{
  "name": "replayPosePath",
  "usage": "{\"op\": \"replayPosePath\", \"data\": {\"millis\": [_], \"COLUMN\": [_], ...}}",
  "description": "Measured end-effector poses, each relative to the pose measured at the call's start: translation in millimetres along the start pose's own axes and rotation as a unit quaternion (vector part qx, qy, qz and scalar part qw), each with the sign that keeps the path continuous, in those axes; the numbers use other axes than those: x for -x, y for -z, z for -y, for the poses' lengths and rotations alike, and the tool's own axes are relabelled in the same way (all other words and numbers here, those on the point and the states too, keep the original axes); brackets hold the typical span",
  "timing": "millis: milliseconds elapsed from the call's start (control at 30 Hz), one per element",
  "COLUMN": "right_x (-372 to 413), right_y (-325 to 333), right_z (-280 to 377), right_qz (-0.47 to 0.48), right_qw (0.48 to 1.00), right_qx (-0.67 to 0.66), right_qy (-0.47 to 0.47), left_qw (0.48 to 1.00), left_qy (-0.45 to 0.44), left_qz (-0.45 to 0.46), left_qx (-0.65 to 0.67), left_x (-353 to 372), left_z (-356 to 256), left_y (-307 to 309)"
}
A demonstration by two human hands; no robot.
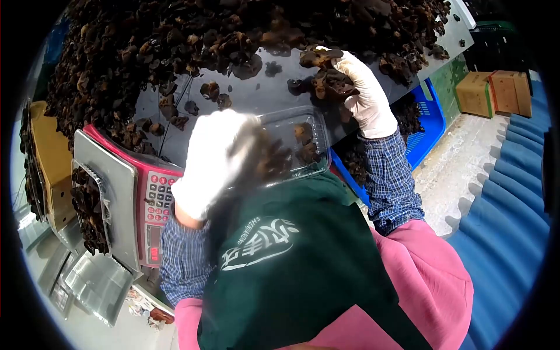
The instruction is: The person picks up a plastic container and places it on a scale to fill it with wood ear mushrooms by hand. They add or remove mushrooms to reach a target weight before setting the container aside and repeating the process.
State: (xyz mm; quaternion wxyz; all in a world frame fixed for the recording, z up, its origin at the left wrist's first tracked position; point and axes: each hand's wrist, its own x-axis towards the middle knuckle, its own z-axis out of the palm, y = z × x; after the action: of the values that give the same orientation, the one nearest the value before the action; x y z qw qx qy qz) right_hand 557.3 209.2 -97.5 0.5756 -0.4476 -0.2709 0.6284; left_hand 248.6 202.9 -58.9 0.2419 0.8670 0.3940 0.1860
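Observation:
My right hand (368,96), in a white glove, pinches a clump of dark brown wood ear mushrooms (331,83) above the grey tabletop (251,87). My left hand (219,154), also gloved in white, is over the left side of a clear plastic tray (322,131) close to my apron. Motion smears its fingers, so their grip is hidden from me. A few mushroom pieces (304,140) lie in the tray's right part. Something dark and blurred is beside the left fingers.
A big heap of wood ear mushrooms (157,41) covers the table's far side. A red-framed scale (160,189) stands at left, beside stacked clear trays (96,280). At right are a blue basket (431,125) with mushrooms, cardboard boxes (493,93) and blue corrugated sheeting (501,216).

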Motion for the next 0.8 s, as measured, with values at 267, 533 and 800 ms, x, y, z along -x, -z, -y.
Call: {"op": "replayPosePath", "data": {"millis": [267,533,800], "right_x": [39.8,55.1,46.3], "right_y": [-67.3,-65.0,-49.2], "right_z": [-20.2,-13.2,-3.7], "right_qz": [0.066,0.088,0.143], "right_qw": [0.984,0.936,0.819], "right_qx": [0.161,0.325,0.497], "right_qy": [0.036,0.100,0.249], "left_qw": [0.997,0.995,0.996], "left_qy": [0.052,0.088,0.078], "left_qz": [0.053,0.021,0.009], "left_qx": [0.014,0.038,0.044], "left_x": [28.4,40.7,39.7], "left_z": [-9.3,-1.5,1.7], "left_y": [-9.8,-1.7,-6.5]}}
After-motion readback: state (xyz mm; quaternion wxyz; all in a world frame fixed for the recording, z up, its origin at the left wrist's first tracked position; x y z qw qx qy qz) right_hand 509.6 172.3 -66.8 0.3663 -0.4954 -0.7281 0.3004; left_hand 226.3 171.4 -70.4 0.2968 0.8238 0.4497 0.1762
